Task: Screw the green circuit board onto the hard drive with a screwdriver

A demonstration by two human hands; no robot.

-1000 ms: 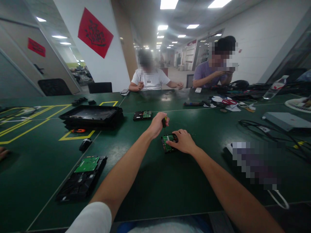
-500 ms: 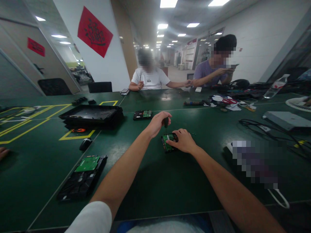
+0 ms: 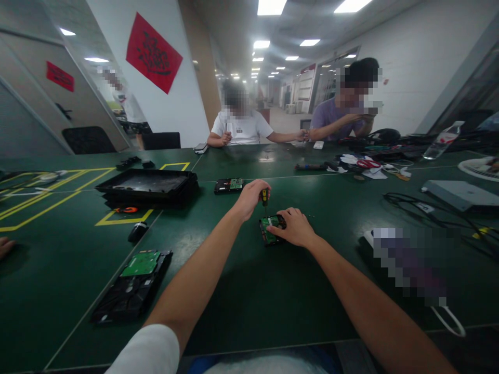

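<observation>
Green bench (image 3: 241, 317) fills the space before you, and a red paper sign (image 3: 154, 52) hangs on the white column (image 3: 189, 119) behind it. Across from you sit a person in a white shirt (image 3: 241, 127) and a person in a purple shirt (image 3: 325, 118). Your left hand (image 3: 251, 201) has its fingers curled closed around a screwdriver (image 3: 264, 196), its yellow-and-black handle upright and its shaft pointing down at the far edge of a small hard drive (image 3: 268, 236); you cannot tell whether the tip sits in a screw. That drive lies on the bench in front of you, green board upward. Your right hand (image 3: 297, 227) holds it, fingers bent over its right side and thumb laid across the board. Beyond your left hand lies a second drive (image 3: 228, 186), near a black tray (image 3: 150, 182). Left of your left forearm are a mouse (image 3: 137, 232) and a larger black drive (image 3: 125, 293) with a green board. Well to your right lie a grey box (image 3: 460, 193) and black cables (image 3: 419, 210).
</observation>
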